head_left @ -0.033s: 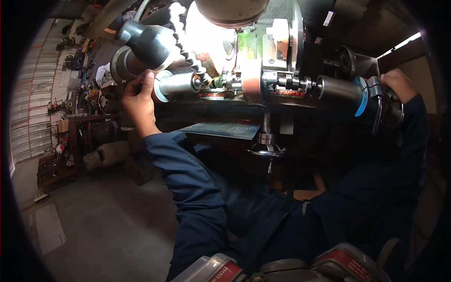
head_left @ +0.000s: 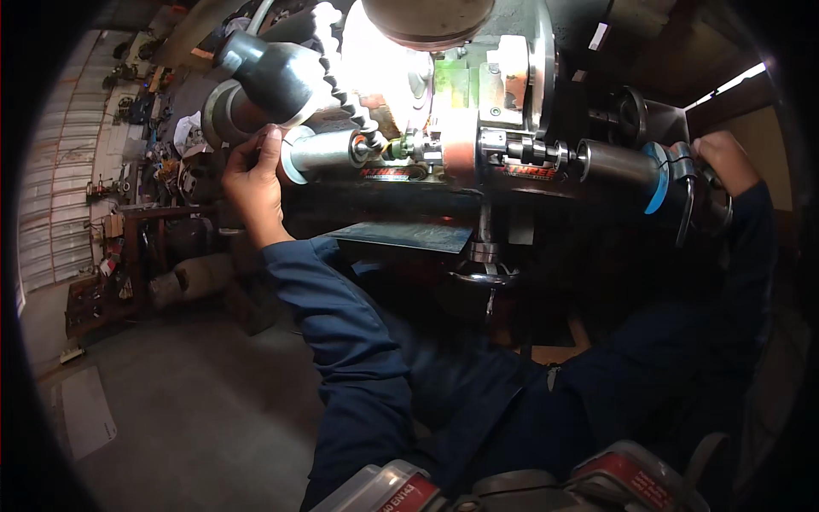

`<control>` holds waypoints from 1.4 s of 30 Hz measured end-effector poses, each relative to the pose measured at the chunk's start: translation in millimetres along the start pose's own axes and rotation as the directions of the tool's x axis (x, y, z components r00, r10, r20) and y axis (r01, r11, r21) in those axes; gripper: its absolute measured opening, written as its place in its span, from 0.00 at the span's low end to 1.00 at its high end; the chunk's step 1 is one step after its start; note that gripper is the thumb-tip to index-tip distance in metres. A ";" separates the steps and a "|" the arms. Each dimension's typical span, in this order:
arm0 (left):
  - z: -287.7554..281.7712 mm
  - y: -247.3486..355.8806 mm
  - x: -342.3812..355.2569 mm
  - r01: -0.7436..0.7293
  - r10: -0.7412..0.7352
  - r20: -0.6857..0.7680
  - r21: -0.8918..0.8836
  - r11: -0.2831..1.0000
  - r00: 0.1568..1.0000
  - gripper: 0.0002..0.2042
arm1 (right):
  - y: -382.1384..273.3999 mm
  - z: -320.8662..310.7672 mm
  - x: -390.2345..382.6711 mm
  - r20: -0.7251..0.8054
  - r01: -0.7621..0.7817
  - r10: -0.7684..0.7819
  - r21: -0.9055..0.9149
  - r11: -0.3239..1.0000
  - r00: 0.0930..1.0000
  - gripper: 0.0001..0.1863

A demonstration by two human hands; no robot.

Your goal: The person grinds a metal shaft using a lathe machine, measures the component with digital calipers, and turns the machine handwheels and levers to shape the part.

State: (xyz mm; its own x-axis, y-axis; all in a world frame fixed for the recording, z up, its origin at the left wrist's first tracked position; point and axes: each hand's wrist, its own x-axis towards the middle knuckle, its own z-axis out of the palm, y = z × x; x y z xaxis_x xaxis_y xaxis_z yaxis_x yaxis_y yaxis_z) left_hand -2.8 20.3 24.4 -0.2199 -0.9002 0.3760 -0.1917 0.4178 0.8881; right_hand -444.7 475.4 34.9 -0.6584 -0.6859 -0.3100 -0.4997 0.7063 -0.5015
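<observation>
A lobed metal shaft, like a camshaft (head_left: 536,152), lies level between two grey cylindrical holders on a grinding machine. At the outer rim of the left cylinder (head_left: 322,156), my left hand (head_left: 256,181) has thumb and fingers pressed together; whatever is between them is hidden. The right cylinder (head_left: 621,168) carries a blue band (head_left: 660,177) near its outer end. Beyond that band my right hand (head_left: 727,160) is closed at the end fittings, its fingertips partly out of sight. A metal lever (head_left: 685,212) hangs down beside it.
A black lamp (head_left: 275,81) and a segmented flexible hose (head_left: 331,68) reach in above the left cylinder. Below the bed are a flat metal plate (head_left: 405,235) and a handwheel (head_left: 484,275). Tools fill a bench far left. A respirator (head_left: 520,493) shows at the lower edge.
</observation>
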 end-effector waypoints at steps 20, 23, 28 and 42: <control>3.0 3.4 -2.0 0.015 -0.015 0.015 -0.020 1.000 1.000 0.13 | -49.6 80.8 -91.5 -0.777 -0.019 -0.232 -0.299 0.954 0.585 0.17; 6.6 4.4 -0.8 -0.020 0.020 0.010 -0.008 1.000 1.000 0.11 | -55.6 99.3 -92.1 -0.885 -0.041 -0.219 -0.258 0.965 0.411 0.19; 5.6 1.3 1.2 0.000 0.002 0.022 -0.054 0.999 1.000 0.11 | -46.5 110.7 -89.7 -0.920 -0.011 -0.208 -0.224 0.974 0.331 0.22; 0.9 0.9 0.1 0.005 -0.007 0.054 0.034 0.999 0.998 0.16 | 17.4 156.5 -88.8 -0.971 0.109 -0.118 -0.097 0.989 0.210 0.29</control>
State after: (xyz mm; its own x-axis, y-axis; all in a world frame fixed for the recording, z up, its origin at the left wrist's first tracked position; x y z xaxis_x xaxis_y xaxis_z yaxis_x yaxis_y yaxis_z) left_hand -3.9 20.8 25.0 -0.2704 -0.8950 0.3548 -0.2253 0.4171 0.8805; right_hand -306.8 521.1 -72.7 -0.6254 -0.0572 0.7782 -0.6207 0.6408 -0.4517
